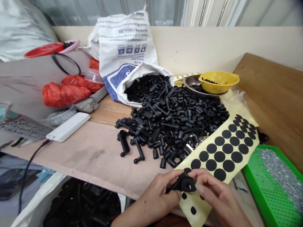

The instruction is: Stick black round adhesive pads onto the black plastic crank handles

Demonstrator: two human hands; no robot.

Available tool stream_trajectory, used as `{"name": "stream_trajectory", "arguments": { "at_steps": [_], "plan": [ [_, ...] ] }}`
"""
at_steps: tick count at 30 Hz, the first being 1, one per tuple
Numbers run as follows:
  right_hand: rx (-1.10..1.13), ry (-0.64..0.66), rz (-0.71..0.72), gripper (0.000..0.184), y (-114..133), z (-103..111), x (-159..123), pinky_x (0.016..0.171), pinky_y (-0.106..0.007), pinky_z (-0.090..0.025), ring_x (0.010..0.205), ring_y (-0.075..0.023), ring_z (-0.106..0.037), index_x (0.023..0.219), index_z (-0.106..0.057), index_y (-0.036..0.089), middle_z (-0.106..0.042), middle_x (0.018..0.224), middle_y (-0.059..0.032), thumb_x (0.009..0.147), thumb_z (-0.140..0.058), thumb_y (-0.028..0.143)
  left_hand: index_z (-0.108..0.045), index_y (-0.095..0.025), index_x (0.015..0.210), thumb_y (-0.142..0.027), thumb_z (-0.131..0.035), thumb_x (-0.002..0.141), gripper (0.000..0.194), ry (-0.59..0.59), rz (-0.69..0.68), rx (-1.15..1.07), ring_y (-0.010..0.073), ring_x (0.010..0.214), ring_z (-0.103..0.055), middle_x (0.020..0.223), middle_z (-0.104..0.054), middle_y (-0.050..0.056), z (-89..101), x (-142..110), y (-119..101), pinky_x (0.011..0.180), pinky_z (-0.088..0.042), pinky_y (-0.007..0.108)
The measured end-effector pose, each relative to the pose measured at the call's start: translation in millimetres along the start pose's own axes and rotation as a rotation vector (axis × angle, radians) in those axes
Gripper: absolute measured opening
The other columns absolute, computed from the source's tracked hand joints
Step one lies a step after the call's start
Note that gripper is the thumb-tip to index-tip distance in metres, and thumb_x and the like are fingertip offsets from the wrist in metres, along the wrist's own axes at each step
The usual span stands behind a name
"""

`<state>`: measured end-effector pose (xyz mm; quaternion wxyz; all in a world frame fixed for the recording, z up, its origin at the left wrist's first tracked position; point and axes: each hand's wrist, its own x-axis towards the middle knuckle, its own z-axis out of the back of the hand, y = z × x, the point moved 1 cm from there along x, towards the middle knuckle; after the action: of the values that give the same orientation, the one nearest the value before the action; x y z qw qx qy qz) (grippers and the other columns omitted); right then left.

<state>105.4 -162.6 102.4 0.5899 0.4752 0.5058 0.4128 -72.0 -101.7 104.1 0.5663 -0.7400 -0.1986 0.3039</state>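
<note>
My left hand (163, 194) grips a black plastic crank handle (186, 183), its round end with a central hole turned towards me. The fingertips of my right hand (214, 190) close on the edge of that round end. Whether they pinch anything small there is hidden. Under both hands runs a pale yellow sheet (203, 155) with rows of black round stickers. A heap of black plastic parts (180, 110), among them cranks and short ribbed knobs, lies just beyond. Two loose cranks (123, 143) rest at its near left edge.
A white woven sack (127, 34) spills parts at the back. Behind the heap, a yellow bowl (219, 82) sits on a metal bowl (189, 83). At right, a green basket (262, 186) holds small shiny metal pieces. A white power bank (68, 127) with a cable lies left.
</note>
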Motion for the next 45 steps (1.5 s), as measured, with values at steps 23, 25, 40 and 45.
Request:
{"name": "stream_trajectory", "arguments": {
  "at_steps": [23, 25, 40, 45],
  "plan": [
    [0.012, 0.014, 0.012, 0.026, -0.2, -0.9, 1.1, 0.063, -0.024, -0.048, 0.078, -0.0193, -0.059, 0.064, -0.060, 0.021, -0.065, 0.093, -0.0062, 0.079, -0.064, 0.042, -0.057, -0.021, 0.122, -0.025, -0.052, 0.087, 0.035, -0.035, 0.021, 0.068, 0.0156, 0.080, -0.054, 0.095, -0.064, 0.002, -0.3, 0.1, 5.9, 0.068, -0.039, 0.023],
    [0.014, 0.023, 0.000, 0.026, 0.6, -0.8, 1.1, 0.064, -0.024, -0.048, 0.079, -0.0197, -0.059, 0.064, -0.060, 0.021, -0.065, 0.093, -0.0065, 0.079, -0.064, 0.043, -0.058, -0.020, 0.120, -0.023, -0.052, 0.086, 0.034, -0.033, 0.030, 0.050, 0.0150, 0.078, -0.053, 0.093, -0.063, 0.002, -0.4, 0.0, 7.0, 0.066, -0.038, 0.023],
    [0.004, 0.006, 0.018, 0.022, -0.5, -1.8, -2.2, 0.070, -0.021, -0.046, 0.089, -0.0196, -0.060, 0.066, -0.063, 0.022, -0.062, 0.104, -0.0048, 0.080, -0.063, 0.039, -0.063, -0.019, 0.103, -0.013, -0.046, 0.084, 0.026, -0.042, -0.044, 0.260, 0.0155, 0.079, -0.053, 0.088, -0.063, -0.001, -1.8, 0.0, -7.3, 0.071, -0.039, 0.023],
    [-0.063, 0.048, 0.073, 0.021, 5.7, -2.7, -5.2, 0.084, -0.021, -0.044, 0.100, -0.0201, -0.059, 0.069, -0.064, 0.023, -0.061, 0.109, -0.0042, 0.083, -0.060, 0.038, -0.062, -0.018, 0.099, -0.012, -0.043, 0.085, 0.025, -0.054, -0.041, 0.279, 0.0152, 0.078, -0.054, 0.086, -0.062, -0.001, -2.0, 0.3, -10.1, 0.068, -0.040, 0.022]
  ]
}}
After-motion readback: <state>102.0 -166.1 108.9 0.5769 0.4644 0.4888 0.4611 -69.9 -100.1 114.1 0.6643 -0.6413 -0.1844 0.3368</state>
